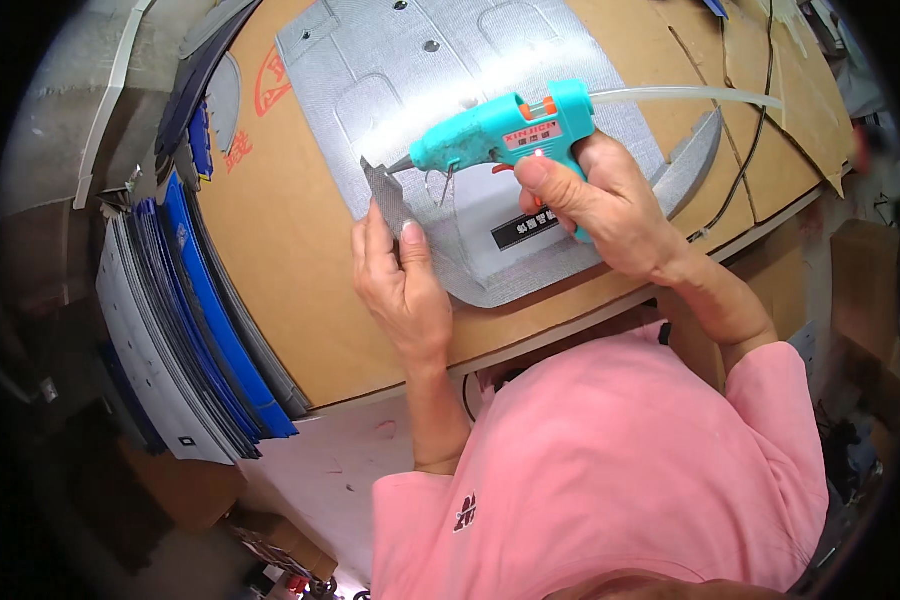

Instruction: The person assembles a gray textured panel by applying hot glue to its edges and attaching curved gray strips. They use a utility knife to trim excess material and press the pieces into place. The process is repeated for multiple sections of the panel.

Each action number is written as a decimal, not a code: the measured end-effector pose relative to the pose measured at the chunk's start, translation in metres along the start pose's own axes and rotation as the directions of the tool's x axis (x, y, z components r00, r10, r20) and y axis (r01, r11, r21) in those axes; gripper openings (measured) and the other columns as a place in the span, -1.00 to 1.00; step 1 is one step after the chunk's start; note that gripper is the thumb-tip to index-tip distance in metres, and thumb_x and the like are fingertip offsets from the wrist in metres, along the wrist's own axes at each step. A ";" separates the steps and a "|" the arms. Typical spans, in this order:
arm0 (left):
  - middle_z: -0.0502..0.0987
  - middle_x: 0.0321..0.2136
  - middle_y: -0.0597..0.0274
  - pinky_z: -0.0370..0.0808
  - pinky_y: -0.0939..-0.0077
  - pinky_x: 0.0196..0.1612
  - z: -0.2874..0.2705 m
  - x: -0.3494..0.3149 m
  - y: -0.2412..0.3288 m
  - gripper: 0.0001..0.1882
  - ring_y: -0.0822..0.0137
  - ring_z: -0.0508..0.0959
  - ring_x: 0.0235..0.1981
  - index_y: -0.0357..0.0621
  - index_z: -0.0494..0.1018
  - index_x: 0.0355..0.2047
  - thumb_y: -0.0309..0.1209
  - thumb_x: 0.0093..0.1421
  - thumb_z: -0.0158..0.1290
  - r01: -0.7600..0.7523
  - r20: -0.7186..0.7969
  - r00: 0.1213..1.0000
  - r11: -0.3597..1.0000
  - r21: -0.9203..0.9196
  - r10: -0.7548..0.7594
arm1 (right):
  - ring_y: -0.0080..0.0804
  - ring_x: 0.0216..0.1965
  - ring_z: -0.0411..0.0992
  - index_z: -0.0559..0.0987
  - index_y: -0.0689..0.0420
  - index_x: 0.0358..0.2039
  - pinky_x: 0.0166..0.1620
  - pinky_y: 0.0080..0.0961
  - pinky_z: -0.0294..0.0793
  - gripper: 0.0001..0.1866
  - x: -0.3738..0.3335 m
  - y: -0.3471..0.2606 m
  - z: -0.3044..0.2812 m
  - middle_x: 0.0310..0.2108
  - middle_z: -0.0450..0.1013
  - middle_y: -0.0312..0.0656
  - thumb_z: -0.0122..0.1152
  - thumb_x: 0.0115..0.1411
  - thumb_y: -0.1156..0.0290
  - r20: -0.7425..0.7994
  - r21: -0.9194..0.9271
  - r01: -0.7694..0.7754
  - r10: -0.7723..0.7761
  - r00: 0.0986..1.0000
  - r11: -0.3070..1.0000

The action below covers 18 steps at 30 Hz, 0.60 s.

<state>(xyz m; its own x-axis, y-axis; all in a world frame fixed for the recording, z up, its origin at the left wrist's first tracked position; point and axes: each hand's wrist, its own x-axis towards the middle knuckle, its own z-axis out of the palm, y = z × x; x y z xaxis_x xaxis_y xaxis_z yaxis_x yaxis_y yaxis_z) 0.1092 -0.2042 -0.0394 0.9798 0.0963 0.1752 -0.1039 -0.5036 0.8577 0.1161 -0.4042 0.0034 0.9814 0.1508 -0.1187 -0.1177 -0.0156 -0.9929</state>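
While right fingers grip a turquoise glue gun, left fingers pinch a textured grey strip; thin sheets flank the brown bench at eight o'clock.

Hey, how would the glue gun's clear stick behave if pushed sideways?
The clear stick likely flexes somewhat, being long and thin. It's probably light, given that slenderness. Its far end may swing most, since its near end sits in the teal glue gun.

Over the large silver-grey textured panel I see the right hand gripping a turquoise plastic glue gun, its tip at the dark-grey mesh strip the left hand pinches. Blue and grey sheets stand left of the panel.
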 end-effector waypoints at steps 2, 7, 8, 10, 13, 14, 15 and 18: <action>0.36 -0.39 0.10 0.33 0.44 -0.33 0.001 0.000 -0.001 -0.63 0.27 0.36 -0.41 -0.49 0.33 0.00 -0.49 0.23 -0.05 -0.014 -0.007 1.000 1.000 -0.022 0.013 | -0.52 -0.44 0.38 0.49 0.31 -0.23 -0.33 -0.53 0.41 -0.56 0.000 -0.002 0.001 -0.50 0.42 -0.22 0.10 0.23 0.10 -0.006 -0.013 -0.006 0.006 1.000 1.000; 0.37 -0.37 0.14 0.33 0.46 -0.33 0.002 -0.001 0.001 -0.64 0.32 0.36 -0.40 -0.46 0.35 0.00 -0.48 0.24 -0.05 -0.024 -0.015 1.000 0.997 -0.077 0.023 | -0.52 -0.47 0.33 0.49 0.28 -0.20 -0.38 -0.50 0.35 -0.57 0.002 -0.002 0.000 -0.52 0.39 -0.22 0.10 0.23 0.10 0.002 -0.045 -0.004 0.004 1.000 0.999; 0.37 -0.36 0.15 0.33 0.47 -0.33 0.003 -0.001 0.001 -0.64 0.33 0.36 -0.40 -0.45 0.35 0.00 -0.48 0.24 -0.05 -0.022 -0.019 1.000 0.995 -0.096 0.020 | -0.52 -0.48 0.32 0.49 0.28 -0.19 -0.39 -0.49 0.34 -0.57 0.002 -0.001 0.000 -0.53 0.39 -0.23 0.10 0.23 0.10 0.002 -0.046 0.004 -0.004 1.000 0.999; 0.37 -0.36 0.16 0.33 0.50 -0.35 0.002 -0.001 -0.002 -0.64 0.35 0.36 -0.41 -0.44 0.35 0.01 -0.48 0.24 -0.05 -0.057 -0.020 0.998 0.996 -0.075 0.056 | -0.49 -0.45 0.34 0.49 0.27 -0.16 -0.34 -0.47 0.36 -0.57 0.000 0.000 -0.002 -0.51 0.41 -0.21 0.09 0.23 0.10 0.021 -0.094 -0.015 0.017 1.000 0.995; 0.37 -0.36 0.17 0.32 0.52 -0.37 0.002 0.000 -0.002 -0.63 0.37 0.36 -0.41 -0.42 0.35 0.03 -0.48 0.24 -0.05 -0.076 -0.019 0.997 0.995 -0.059 0.075 | -0.45 -0.40 0.37 0.49 0.26 -0.14 -0.29 -0.45 0.38 -0.57 -0.003 0.000 -0.004 -0.47 0.44 -0.17 0.07 0.24 0.10 0.051 -0.134 -0.004 0.011 0.999 0.991; 0.37 -0.36 0.18 0.32 0.53 -0.37 0.003 0.000 -0.001 -0.63 0.38 0.36 -0.42 -0.41 0.35 0.03 -0.49 0.24 -0.05 -0.076 -0.019 0.997 0.995 -0.057 0.075 | -0.44 -0.39 0.38 0.49 0.26 -0.14 -0.27 -0.44 0.38 -0.57 -0.004 0.001 -0.004 -0.45 0.45 -0.16 0.07 0.25 0.10 0.062 -0.143 0.005 0.003 0.998 0.990; 0.37 -0.36 0.17 0.32 0.53 -0.37 0.002 0.000 -0.002 -0.63 0.37 0.36 -0.42 -0.40 0.36 0.04 -0.49 0.23 -0.04 -0.078 -0.024 0.997 0.995 -0.068 0.077 | -0.43 -0.38 0.39 0.48 0.26 -0.13 -0.25 -0.44 0.39 -0.57 -0.006 0.001 -0.005 -0.44 0.46 -0.15 0.07 0.25 0.11 0.060 -0.150 -0.005 0.014 0.998 0.989; 0.39 -0.36 0.14 0.33 0.52 -0.37 0.004 0.000 -0.001 -0.61 0.34 0.37 -0.43 -0.38 0.36 0.04 -0.51 0.20 -0.02 -0.059 -0.019 0.998 0.998 -0.001 0.059 | -0.42 -0.36 0.40 0.47 0.25 -0.12 -0.23 -0.44 0.39 -0.57 -0.011 0.003 -0.010 -0.41 0.47 -0.14 0.08 0.24 0.11 0.012 -0.166 -0.011 0.013 1.000 0.986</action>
<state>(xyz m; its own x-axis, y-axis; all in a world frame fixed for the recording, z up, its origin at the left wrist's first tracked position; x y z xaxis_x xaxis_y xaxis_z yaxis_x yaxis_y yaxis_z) 0.1094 -0.2069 -0.0420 0.9687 0.0826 0.2342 -0.1613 -0.5079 0.8462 0.1066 -0.4159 0.0014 0.9779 0.1625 -0.1318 -0.1017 -0.1813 -0.9782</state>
